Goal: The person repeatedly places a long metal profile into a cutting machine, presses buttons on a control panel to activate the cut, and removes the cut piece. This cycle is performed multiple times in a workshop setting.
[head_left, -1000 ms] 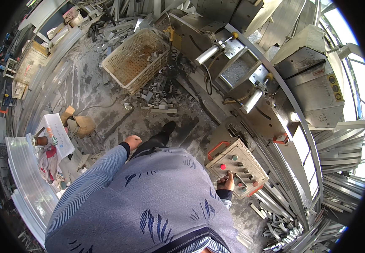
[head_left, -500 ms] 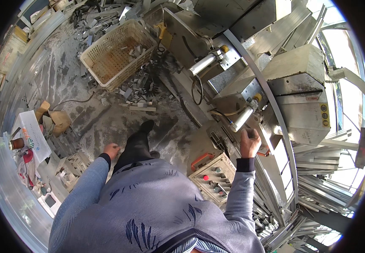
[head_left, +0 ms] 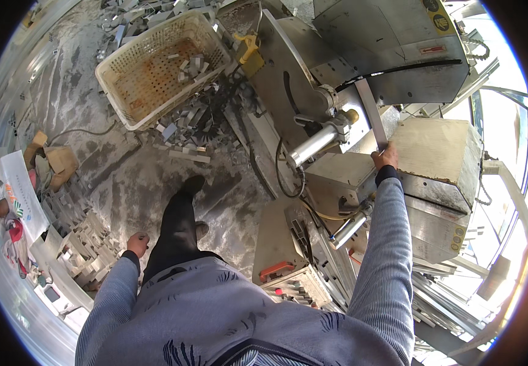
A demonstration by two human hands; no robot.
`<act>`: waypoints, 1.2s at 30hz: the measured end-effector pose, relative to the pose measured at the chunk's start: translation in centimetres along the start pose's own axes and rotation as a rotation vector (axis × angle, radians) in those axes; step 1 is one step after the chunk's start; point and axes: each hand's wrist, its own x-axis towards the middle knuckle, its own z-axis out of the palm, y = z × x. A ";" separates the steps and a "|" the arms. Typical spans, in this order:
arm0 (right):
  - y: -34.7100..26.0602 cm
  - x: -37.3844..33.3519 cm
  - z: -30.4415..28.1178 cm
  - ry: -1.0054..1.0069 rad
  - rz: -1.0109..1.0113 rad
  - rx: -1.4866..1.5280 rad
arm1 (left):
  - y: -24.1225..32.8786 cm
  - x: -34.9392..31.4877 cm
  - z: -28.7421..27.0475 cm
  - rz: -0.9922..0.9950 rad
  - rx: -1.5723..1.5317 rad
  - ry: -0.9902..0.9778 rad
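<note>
Right hand point(head_left: 386, 157): fingers gripping near end of flat metal bar point(head_left: 370, 113), over the metal machine point(head_left: 270, 79). Long axis runs away from the person, far end angled slightly left. Bar straight, smooth, silvery. Left hand point(head_left: 137, 243) loosely curled, apparently empty. Perforated plastic basket point(head_left: 116, 94), rust-stained.

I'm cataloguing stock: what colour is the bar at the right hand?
The bar is silvery grey, seen best in the head view.

- Two bare hands point(head_left: 386, 157) are seen.
- One metal strip point(head_left: 371, 116) is held.
- One plastic basket point(head_left: 151, 79) is seen.
- Two silver cylinders point(head_left: 312, 146) are seen.
- One control box point(head_left: 303, 283) is shown.
</note>
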 end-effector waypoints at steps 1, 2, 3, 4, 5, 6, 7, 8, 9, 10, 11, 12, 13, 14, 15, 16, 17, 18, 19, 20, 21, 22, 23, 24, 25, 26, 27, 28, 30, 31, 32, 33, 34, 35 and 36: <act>0.6 0.6 0.1 -0.040 0.044 0.116 | 0.2 0.1 0.0 -0.029 -0.006 -0.003; 1.0 0.9 0.5 -0.034 0.034 0.102 | 0.5 0.1 0.0 -0.013 0.014 -0.013; 1.4 1.3 0.6 -0.022 0.016 0.100 | 0.8 0.2 0.0 -0.013 0.028 -0.021; 1.6 1.7 0.7 -0.006 -0.001 0.105 | 1.0 0.4 -0.2 -0.013 0.017 -0.028; 1.7 1.8 0.9 0.017 -0.030 0.044 | 1.3 0.6 -0.2 -0.028 0.024 -0.035; 1.7 1.9 1.0 0.010 -0.043 0.032 | 1.6 0.8 -0.4 -0.010 0.028 -0.041; 1.6 1.9 1.0 0.006 -0.044 0.014 | 1.8 1.0 -0.5 0.009 0.030 -0.047; 1.3 2.1 0.9 0.005 -0.023 -0.015 | 2.1 1.2 -0.5 0.015 0.003 -0.054; 0.9 1.9 0.9 0.032 -0.063 0.011 | 2.4 1.5 -0.5 0.017 0.015 -0.055; 0.3 2.0 0.8 0.045 -0.090 0.038 | 2.8 1.8 -0.6 0.048 0.049 -0.047; -0.3 2.0 0.5 0.057 -0.099 0.057 | 3.2 2.0 -0.8 0.063 0.071 -0.051; -0.7 2.0 0.2 0.070 -0.104 0.065 | 3.7 2.3 -0.9 0.051 0.085 -0.053; -1.4 2.1 0.0 0.071 -0.100 0.042 | 4.2 2.5 -0.9 0.062 0.077 -0.053; -2.0 2.2 -0.2 0.055 -0.075 0.034 | 4.8 2.7 -0.9 0.046 0.057 -0.048; -2.4 2.4 -0.4 0.053 -0.072 0.028 | 5.5 2.9 -0.8 0.035 0.013 -0.044; -2.8 2.7 -0.5 0.061 -0.092 0.029 | 6.0 2.9 -0.7 0.024 0.038 -0.045; -3.1 2.9 -0.5 0.033 -0.073 0.033 | 6.5 3.0 -0.7 0.017 0.042 -0.048; -3.3 3.2 -0.5 0.015 -0.074 0.043 | 6.9 3.1 -0.7 0.017 0.034 -0.048; -3.5 3.5 -0.4 -0.002 -0.075 0.054 | 7.3 3.1 -0.8 0.016 0.049 -0.060; -3.5 3.7 -0.2 0.010 -0.081 0.047 | 7.5 3.0 -0.8 0.023 0.051 -0.069; -3.4 3.8 -0.1 0.023 -0.089 0.039 | 7.7 3.0 -0.7 0.018 0.044 -0.078; -3.3 4.0 0.1 0.035 -0.096 0.030 | 7.8 3.0 -0.7 0.019 0.051 -0.079; -3.2 4.1 0.2 0.031 -0.098 0.036 | 7.8 3.0 -0.7 0.007 0.052 -0.082; -3.1 4.2 0.3 0.027 -0.099 0.043 | 7.7 3.1 -0.6 -0.001 0.045 -0.091; -3.0 4.2 0.3 0.027 -0.104 0.047 | 7.6 3.1 -0.6 -0.002 0.065 -0.094; -2.9 4.1 0.4 0.026 -0.102 0.050 | 7.5 3.3 -0.6 0.003 0.074 -0.101; -3.0 4.1 0.4 0.033 -0.108 0.050 | 7.5 3.5 -0.4 0.010 0.080 -0.108; -3.1 4.1 0.4 0.039 -0.113 0.049 | 7.4 3.7 -0.2 0.014 0.076 -0.107; -3.5 3.9 0.3 0.039 -0.062 0.024 | 7.2 4.2 0.1 0.024 0.062 -0.103; -3.7 3.8 0.2 0.036 -0.046 0.026 | 7.2 4.4 0.2 0.036 0.067 -0.099; -3.8 3.7 0.1 0.033 -0.027 0.016 | 7.2 4.7 0.4 0.052 0.065 -0.096; -4.0 3.6 0.0 0.003 0.002 0.018 | 7.3 4.8 0.4 0.051 0.058 -0.097; -4.2 3.6 -0.2 -0.026 0.031 0.011 | 7.4 4.9 0.4 0.084 0.097 -0.099; -4.3 3.6 -0.4 -0.036 0.046 0.001 | 7.6 5.1 0.4 0.103 0.129 -0.103; -4.3 3.4 -0.6 -0.035 0.047 0.038 | 7.8 5.1 0.3 0.121 0.161 -0.107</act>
